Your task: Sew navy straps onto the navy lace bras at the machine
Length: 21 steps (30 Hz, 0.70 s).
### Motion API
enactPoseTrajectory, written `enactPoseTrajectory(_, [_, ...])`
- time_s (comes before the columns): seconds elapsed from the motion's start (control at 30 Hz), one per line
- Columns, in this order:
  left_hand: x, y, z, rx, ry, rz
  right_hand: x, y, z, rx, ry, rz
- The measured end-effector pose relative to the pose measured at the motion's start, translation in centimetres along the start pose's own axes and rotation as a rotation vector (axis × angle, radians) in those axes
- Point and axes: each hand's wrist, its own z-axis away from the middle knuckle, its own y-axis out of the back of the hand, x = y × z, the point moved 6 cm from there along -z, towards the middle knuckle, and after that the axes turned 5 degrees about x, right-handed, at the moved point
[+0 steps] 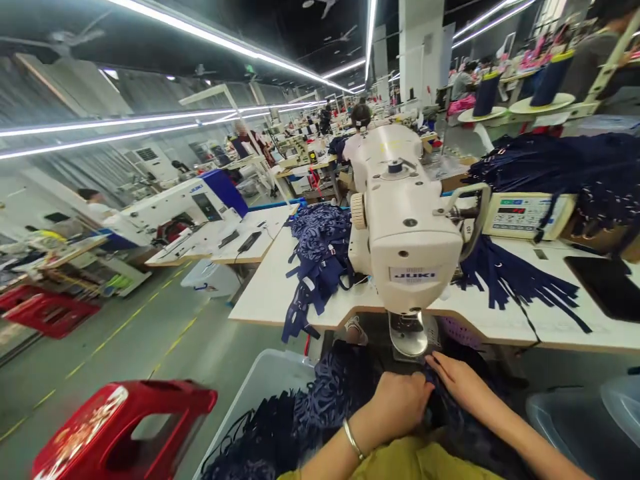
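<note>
In the head view my left hand (400, 403), with a bangle at the wrist, is closed in front of the sewing machine (413, 247). Beside it, my right hand (457, 377) pinches the edge of a navy fabric piece (440, 387). Both hands are on this fabric, just below the machine's presser foot and needle area (410, 333). The left fingertips are partly hidden, and the fabric's full shape cannot be made out. Under my left forearm lies a heap of navy straps (335, 387) in a clear plastic bin (265, 373).
On the white table (260, 300) lie a pile of navy strips (325, 233) at left and fanned strips (515, 273) at right. A control panel (525, 213) and a black phone (605, 287) are farther right. A red stool (125, 427) stands at lower left.
</note>
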Motion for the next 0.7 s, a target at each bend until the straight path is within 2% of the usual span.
enactPoseTrajectory(0.07, [0.0,-0.2,0.1,0.0,0.018,0.014,0.3,0.2,-0.8,0.052,-0.015,0.115])
enactPoseTrajectory(0.13, [-0.2,-0.3,0.0,0.019,0.05,0.035,0.1,0.6,-1.2,0.12,-0.035,0.059])
enactPoseTrajectory(0.2, [-0.5,-0.3,-0.1,0.022,0.072,0.059,-0.4,0.5,-1.1,0.115,-0.061,-0.205])
enactPoseTrajectory(0.27, [-0.7,-0.5,-0.2,-0.002,0.078,0.073,-0.9,-0.2,-0.6,0.044,-0.115,-0.512])
enactPoseTrajectory(0.33, [-0.6,-0.8,-0.2,-0.035,0.072,0.07,-1.0,-0.9,-0.1,0.016,-0.139,-0.607])
enactPoseTrajectory(0.37, [-0.4,-1.1,-0.1,-0.05,0.062,0.066,-0.9,-1.0,0.1,0.041,-0.121,-0.542])
enactPoseTrajectory(0.47, [0.3,-2.0,0.1,-0.1,0.022,0.051,-0.7,-1.5,0.4,0.12,0.022,-0.114])
enactPoseTrajectory(0.6, [0.5,-2.5,0.2,-0.141,0.027,0.04,-0.7,-1.4,0.3,0.096,0.122,0.248])
enactPoseTrajectory(0.63, [0.3,-2.2,0.1,-0.115,0.05,0.065,-0.9,-0.8,0.3,0.1,0.119,0.29])
enactPoseTrajectory(0.7, [-0.5,-0.5,-0.1,0.016,0.103,0.19,-2.0,0.5,0.5,0.065,0.128,0.302])
